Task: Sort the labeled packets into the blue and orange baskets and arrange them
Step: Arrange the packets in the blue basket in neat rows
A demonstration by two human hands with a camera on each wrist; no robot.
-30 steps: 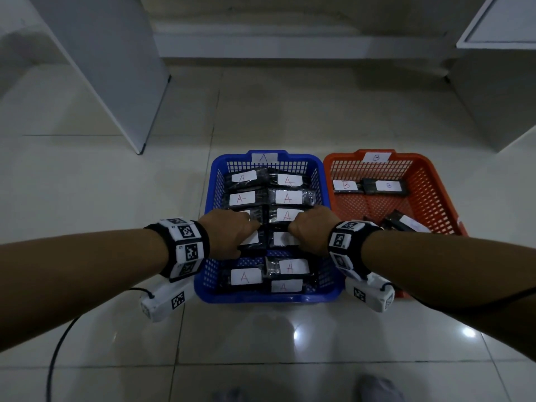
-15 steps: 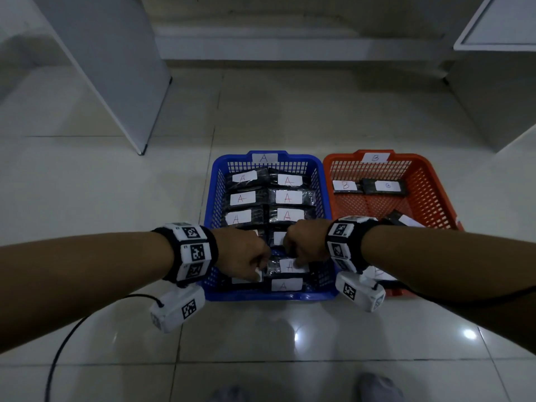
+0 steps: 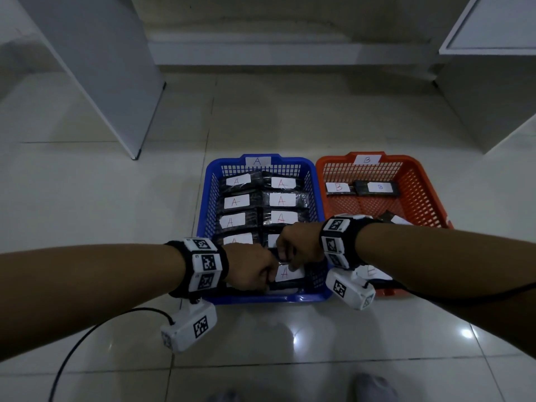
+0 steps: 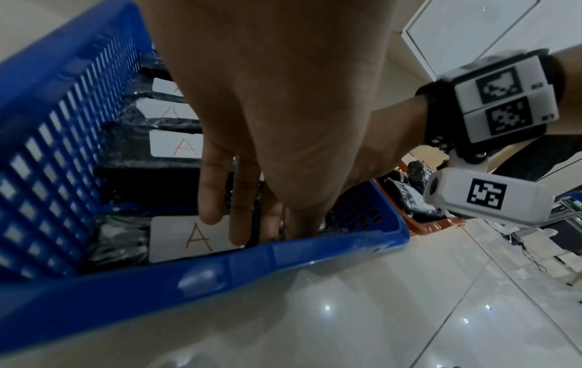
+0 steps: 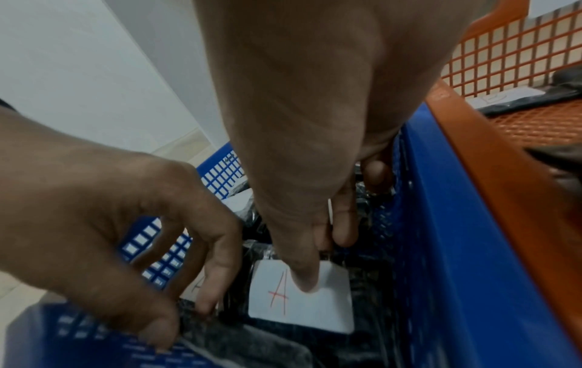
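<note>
The blue basket (image 3: pixel 261 298) (image 4: pixel 220 274) marked A holds two columns of black packets with white A labels. My left hand (image 3: pixel 261 274) (image 4: pixel 252 224) reaches into its near left corner, fingers bent down on an A packet (image 4: pixel 189 239) and thumb at that packet's near edge. My right hand (image 3: pixel 290 256) (image 5: pixel 315 261) pinches the near right A packet (image 3: pixel 285 272) (image 5: pixel 302 306), thumb on the label, fingers behind the far edge. The orange basket (image 3: pixel 420 181) (image 5: pixel 503 174) marked B has two B packets (image 3: pixel 377 187) along its far wall and loose ones under my right forearm.
Both baskets stand side by side on a glossy tiled floor. A white cabinet panel (image 3: pixel 101 68) rises at the back left and another cabinet (image 3: pixel 493 82) at the right. A black cable (image 3: pixel 87 343) trails from my left wrist. My feet (image 3: pixel 374 387) show at the bottom edge.
Both hands have moved from the middle rows of the blue basket toward me, down to the nearest row of A packets, and drawn closer together.
</note>
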